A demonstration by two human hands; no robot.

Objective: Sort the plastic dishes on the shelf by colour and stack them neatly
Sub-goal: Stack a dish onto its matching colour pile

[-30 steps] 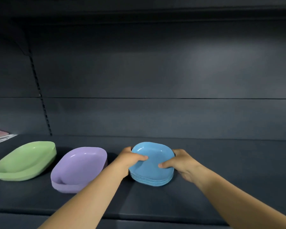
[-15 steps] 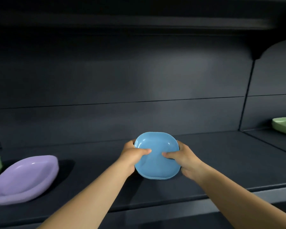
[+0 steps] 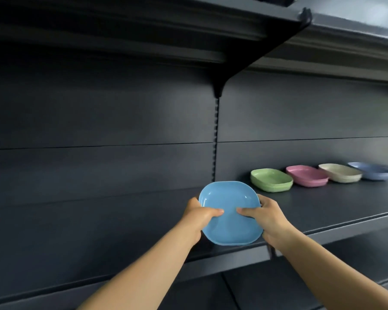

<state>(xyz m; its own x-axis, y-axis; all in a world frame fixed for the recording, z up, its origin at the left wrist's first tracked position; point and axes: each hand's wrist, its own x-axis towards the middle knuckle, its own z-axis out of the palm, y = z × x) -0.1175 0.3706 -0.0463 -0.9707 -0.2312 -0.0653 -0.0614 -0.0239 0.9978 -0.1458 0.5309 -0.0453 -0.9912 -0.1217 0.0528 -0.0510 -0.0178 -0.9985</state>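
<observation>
Both hands hold the light blue stack of dishes between them; the left hand grips its left edge with the thumb on top, the right hand grips its right edge the same way; the stack is lifted above the front of the dark shelf; beyond the right hand stand in a row a green stack, a pink stack, a cream stack and a darker blue stack.
</observation>
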